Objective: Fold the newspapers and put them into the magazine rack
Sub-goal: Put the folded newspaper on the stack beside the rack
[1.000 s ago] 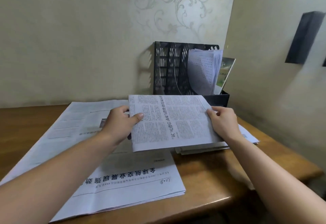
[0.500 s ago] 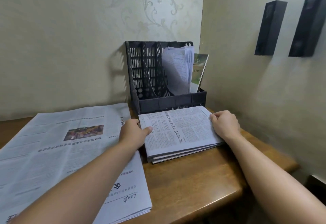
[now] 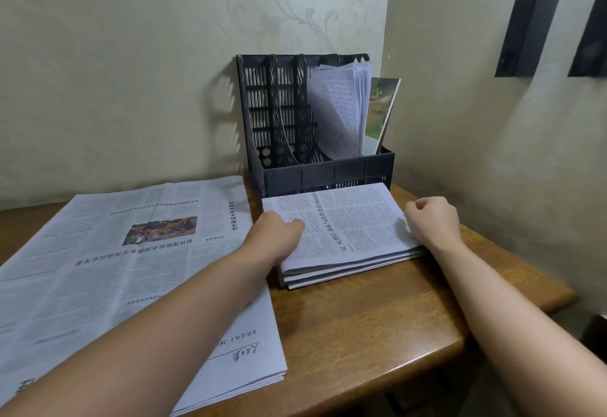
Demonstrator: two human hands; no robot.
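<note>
From the head camera, a stack of folded newspapers (image 3: 341, 235) lies on the wooden table (image 3: 377, 324), its far edge just in front of the black magazine rack (image 3: 315, 140), apparently squared for loading. The left hand (image 3: 274, 235) and right hand (image 3: 432, 221), fingers curled, press its side edges; a firm grip cannot be told. An unfolded newspaper (image 3: 124, 268) waits alongside.
</note>
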